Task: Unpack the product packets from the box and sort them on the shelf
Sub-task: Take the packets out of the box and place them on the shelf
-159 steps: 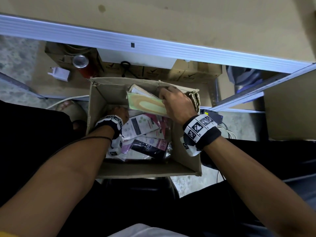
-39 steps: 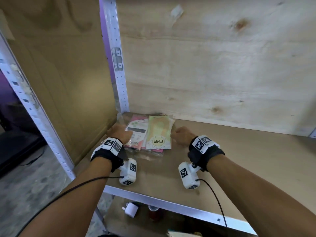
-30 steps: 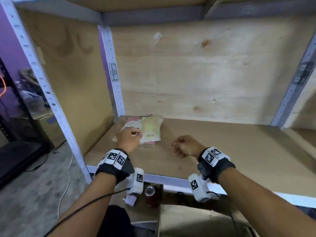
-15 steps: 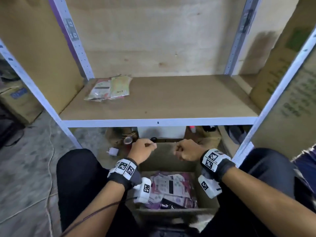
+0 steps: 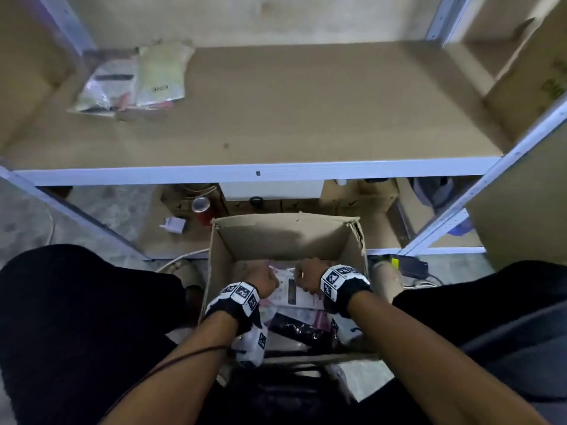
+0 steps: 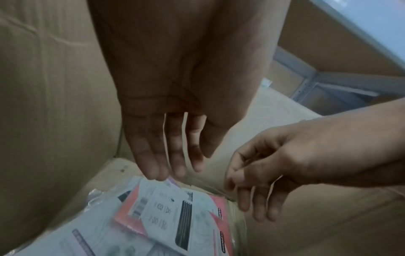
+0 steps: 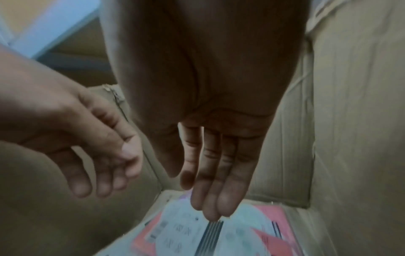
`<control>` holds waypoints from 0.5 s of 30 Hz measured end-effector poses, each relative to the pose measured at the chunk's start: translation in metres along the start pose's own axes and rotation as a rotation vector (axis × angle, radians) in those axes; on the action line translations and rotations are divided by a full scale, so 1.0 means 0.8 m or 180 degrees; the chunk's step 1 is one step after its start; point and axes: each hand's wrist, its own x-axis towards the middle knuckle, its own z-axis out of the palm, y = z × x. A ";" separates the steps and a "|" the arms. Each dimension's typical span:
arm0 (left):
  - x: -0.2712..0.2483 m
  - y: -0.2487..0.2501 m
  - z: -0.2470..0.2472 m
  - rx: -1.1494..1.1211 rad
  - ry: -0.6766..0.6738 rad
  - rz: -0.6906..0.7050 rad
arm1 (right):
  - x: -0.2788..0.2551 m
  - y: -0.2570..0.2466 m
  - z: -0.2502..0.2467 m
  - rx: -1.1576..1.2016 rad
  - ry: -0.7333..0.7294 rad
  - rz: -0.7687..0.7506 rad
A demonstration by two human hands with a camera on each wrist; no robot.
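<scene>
An open cardboard box (image 5: 285, 237) stands on the floor between my knees, below the shelf. Several pink and white product packets (image 5: 293, 297) lie in its bottom. Both hands reach down into it. My left hand (image 5: 264, 279) hangs with straight fingers (image 6: 153, 166) just over the top packet (image 6: 175, 213), holding nothing. My right hand (image 5: 308, 277) also has straight fingers (image 7: 215, 199), their tips at the same pink and white packet (image 7: 197, 235). Two packets (image 5: 135, 79) lie side by side at the back left of the shelf board (image 5: 306, 111).
The shelf's white front rail (image 5: 257, 173) runs across above the box. Under the shelf stand a red can (image 5: 201, 207), a white plug (image 5: 175, 225) and small cartons (image 5: 352, 204). A big cardboard box (image 5: 530, 65) stands right of the shelf bay.
My hands left the packets on the shelf, dropped from fists above the box rim down into the box, and their fingers straightened over the top packet. My view tilted down.
</scene>
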 end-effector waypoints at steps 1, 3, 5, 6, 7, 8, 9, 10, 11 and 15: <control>0.008 -0.002 0.003 -0.0020 -0.0081 0.0006 | 0.009 0.003 0.007 -0.0075 -0.0043 -0.0024; 0.020 -0.007 0.003 -0.0076 -0.0219 -0.0057 | 0.028 0.006 0.021 -0.0166 -0.0055 -0.0096; 0.032 -0.013 0.003 -0.0064 -0.0253 -0.0105 | 0.048 0.014 0.033 -0.0149 -0.0055 -0.0155; 0.037 -0.017 0.004 -0.0031 -0.0253 -0.0097 | 0.059 0.018 0.037 -0.0122 -0.0044 -0.0128; 0.042 -0.020 0.005 0.0012 -0.0262 -0.0093 | 0.068 0.023 0.040 -0.0086 -0.0027 -0.0100; 0.045 -0.024 0.007 0.0035 -0.0289 -0.0110 | 0.077 0.027 0.042 -0.0063 -0.0018 -0.0075; 0.047 -0.027 0.009 0.0045 -0.0326 -0.0123 | 0.086 0.032 0.044 -0.0047 -0.0020 -0.0044; 0.049 -0.030 0.011 0.0046 -0.0362 -0.0130 | 0.093 0.036 0.045 -0.0026 -0.0042 -0.0020; 0.052 -0.033 0.013 0.0038 -0.0376 -0.0139 | 0.100 0.040 0.046 -0.0021 -0.0060 0.0003; 0.059 -0.044 0.018 0.0154 -0.0396 -0.0244 | 0.123 0.058 0.056 -0.0159 0.0069 0.0223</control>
